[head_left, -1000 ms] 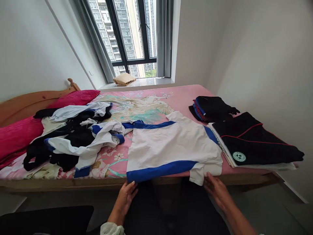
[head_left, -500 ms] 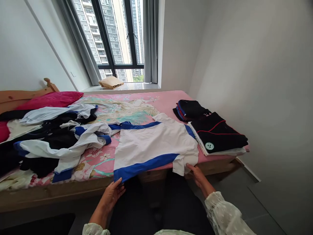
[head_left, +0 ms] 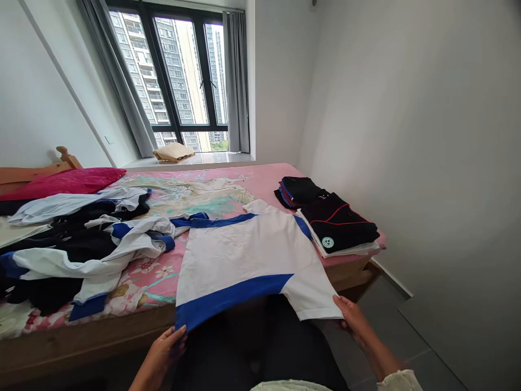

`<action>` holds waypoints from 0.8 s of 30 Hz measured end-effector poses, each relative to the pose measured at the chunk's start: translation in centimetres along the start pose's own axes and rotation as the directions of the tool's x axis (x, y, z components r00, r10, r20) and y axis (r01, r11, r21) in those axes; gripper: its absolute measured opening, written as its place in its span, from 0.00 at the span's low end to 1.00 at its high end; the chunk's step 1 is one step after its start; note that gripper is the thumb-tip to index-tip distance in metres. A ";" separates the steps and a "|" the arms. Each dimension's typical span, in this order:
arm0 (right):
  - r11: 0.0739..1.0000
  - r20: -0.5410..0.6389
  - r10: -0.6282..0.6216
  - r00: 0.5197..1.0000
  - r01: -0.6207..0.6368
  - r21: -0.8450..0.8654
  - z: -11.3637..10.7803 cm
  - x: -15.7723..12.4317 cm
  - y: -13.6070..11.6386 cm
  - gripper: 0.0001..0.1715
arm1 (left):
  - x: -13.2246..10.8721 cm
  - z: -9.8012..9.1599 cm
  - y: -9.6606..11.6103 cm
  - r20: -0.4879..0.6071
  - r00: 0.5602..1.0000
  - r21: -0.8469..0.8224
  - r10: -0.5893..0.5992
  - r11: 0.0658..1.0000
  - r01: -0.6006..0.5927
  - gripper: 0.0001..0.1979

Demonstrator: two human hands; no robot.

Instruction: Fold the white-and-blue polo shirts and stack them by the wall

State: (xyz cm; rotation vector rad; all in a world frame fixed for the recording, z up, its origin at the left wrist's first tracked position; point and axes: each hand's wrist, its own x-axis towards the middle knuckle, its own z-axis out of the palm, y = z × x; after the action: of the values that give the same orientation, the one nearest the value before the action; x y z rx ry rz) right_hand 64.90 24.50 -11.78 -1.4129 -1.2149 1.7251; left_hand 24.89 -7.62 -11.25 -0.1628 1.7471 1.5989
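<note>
A white shirt [head_left: 244,250] with blue side panels lies spread on the bed, its near edge drawn out past the bed's front. My left hand [head_left: 165,347] pinches the blue corner of its hem. At the other end, my right hand [head_left: 352,315] grips the cuff of the near short sleeve, which is stretched out flat. Some of the fingers of both hands are hidden under the cloth. The shirt's far side rests on the pink sheet, near a folded black garment [head_left: 342,222] with red piping and a round badge.
A loose heap of white, blue and black clothes [head_left: 97,244] covers the bed's left side. Folded dark clothes [head_left: 301,190] are stacked at the right, beside the wall. A magenta pillow [head_left: 77,182] lies by the headboard, and a beige bundle [head_left: 175,152] sits on the windowsill.
My right hand has pulled the sleeve outward toward me and to the right, so it is now extended. My left hand still holds the hem corner. The view has tilted up and shifted right.
</note>
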 end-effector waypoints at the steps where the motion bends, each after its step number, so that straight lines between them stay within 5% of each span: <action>1: 0.999 -0.022 0.010 1.000 -0.011 -0.038 -0.3 0.3 0.7 0.21 | 0.1 -0.2 -0.5 -0.016 1.000 0.008 0.003 1.000 -0.003 0.15; 6: 0.961 -0.184 -0.136 0.974 0.085 -0.262 -0.3 2.8 3.2 0.16 | 0.8 -0.7 -1.6 0.012 1.000 -0.007 0.015 1.000 -0.014 0.16; 11: 0.900 -0.218 -0.330 0.919 0.236 -0.368 1.5 4.0 1.6 0.18 | 1.6 -0.6 -1.8 0.064 0.998 -0.041 -0.004 0.999 0.006 0.17; 16: 0.620 0.035 -0.576 0.817 0.464 -0.633 5.5 3.2 -2.5 0.24 | 1.8 -0.7 -2.3 0.074 0.997 -0.058 0.023 0.998 -0.019 0.16; 24: 0.385 0.396 -0.636 0.663 0.716 -0.582 12.8 7.0 -5.0 0.21 | 1.4 1.2 0.4 0.068 0.997 -0.131 0.024 0.991 -0.015 0.22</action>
State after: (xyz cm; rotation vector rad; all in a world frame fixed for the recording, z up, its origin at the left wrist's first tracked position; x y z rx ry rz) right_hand 50.32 29.07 -9.88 -0.8882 -2.2883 0.7331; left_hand 24.26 -5.91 -11.67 -0.1511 1.5969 1.7132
